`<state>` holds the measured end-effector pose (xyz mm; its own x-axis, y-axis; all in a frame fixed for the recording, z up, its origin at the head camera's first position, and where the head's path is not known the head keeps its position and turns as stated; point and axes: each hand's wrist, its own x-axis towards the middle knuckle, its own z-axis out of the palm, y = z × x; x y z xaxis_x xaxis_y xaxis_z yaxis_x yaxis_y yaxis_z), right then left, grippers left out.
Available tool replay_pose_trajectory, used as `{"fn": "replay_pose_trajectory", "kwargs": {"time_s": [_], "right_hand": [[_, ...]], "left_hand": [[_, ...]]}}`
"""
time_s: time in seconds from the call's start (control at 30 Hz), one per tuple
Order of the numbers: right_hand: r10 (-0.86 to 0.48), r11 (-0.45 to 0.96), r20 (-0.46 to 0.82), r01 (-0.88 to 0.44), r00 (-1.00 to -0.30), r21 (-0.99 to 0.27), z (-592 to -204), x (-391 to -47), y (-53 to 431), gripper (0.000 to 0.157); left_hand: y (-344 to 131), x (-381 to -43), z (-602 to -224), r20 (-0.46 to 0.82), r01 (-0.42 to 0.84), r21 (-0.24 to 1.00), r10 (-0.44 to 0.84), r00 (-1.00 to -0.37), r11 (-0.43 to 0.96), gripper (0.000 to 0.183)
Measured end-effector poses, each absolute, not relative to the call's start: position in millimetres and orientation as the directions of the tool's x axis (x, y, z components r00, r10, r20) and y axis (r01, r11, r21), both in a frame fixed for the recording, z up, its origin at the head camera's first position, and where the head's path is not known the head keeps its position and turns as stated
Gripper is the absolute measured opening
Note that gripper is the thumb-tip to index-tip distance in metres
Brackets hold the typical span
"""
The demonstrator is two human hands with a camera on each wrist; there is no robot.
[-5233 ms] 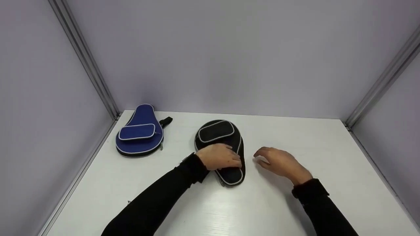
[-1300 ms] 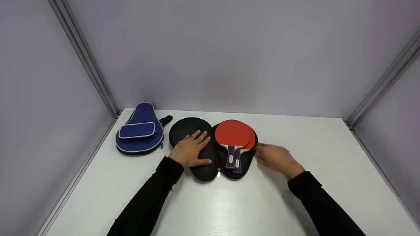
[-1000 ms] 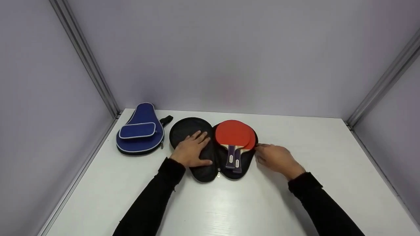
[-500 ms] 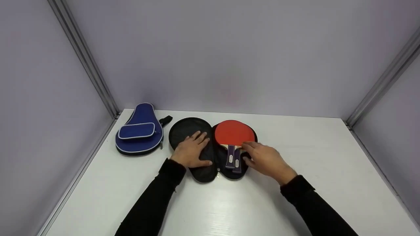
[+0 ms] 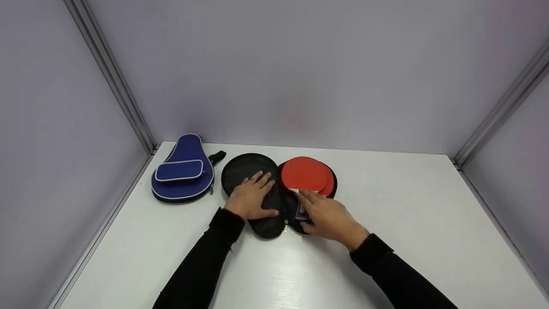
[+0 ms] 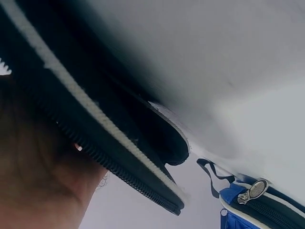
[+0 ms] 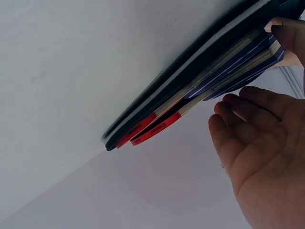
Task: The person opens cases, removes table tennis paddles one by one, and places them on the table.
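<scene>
A black zip case lies unfolded on the white table (image 5: 274, 274). My left hand (image 5: 248, 199) rests flat with spread fingers on its left half (image 5: 246, 165). Two red table tennis bats are stacked in the right half: the upper bat (image 5: 303, 171) overlaps the lower bat (image 5: 329, 184). My right hand (image 5: 328, 216) is over the purple handles, its fingers covering most of them. In the right wrist view the fingers (image 7: 248, 107) stand a little off the upper handle (image 7: 252, 67), and the thumb (image 7: 286, 36) is right by the handle end.
A blue bat case (image 5: 182, 184) with white piping and a black strap (image 5: 217, 157) lies at the back left of the table. A grey wall (image 5: 300, 77) stands behind the table, with side panels left and right.
The black case has been unzipped and opened out, showing the bats. My right hand has since moved left from the case's right edge to over the handles. The left hand stays on the left half.
</scene>
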<state>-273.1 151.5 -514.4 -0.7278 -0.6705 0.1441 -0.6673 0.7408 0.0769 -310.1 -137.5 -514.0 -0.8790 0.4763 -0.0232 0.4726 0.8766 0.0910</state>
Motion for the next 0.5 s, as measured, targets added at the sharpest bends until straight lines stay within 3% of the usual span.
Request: {"fn": "replay_pose_trajectory", "kwargs": {"time_s": [0.27, 0.5], "right_hand": [[-0.633, 0.773, 0.144, -0.612, -0.76, 0.168, -523.8, -271.3, 132.3, 0.078], [-0.627, 0.778, 0.223, -0.592, -0.746, 0.208, -524.6, -272.2, 128.7, 0.068]], "left_hand": [[-136.2, -311.5, -515.6, -0.016, 0.473, 0.086, 0.476, -0.879, 0.877, 0.104], [-144.9, -333.3, -549.2, 0.051, 0.496, 0.178, 0.495, -0.867, 0.85, 0.109]]}}
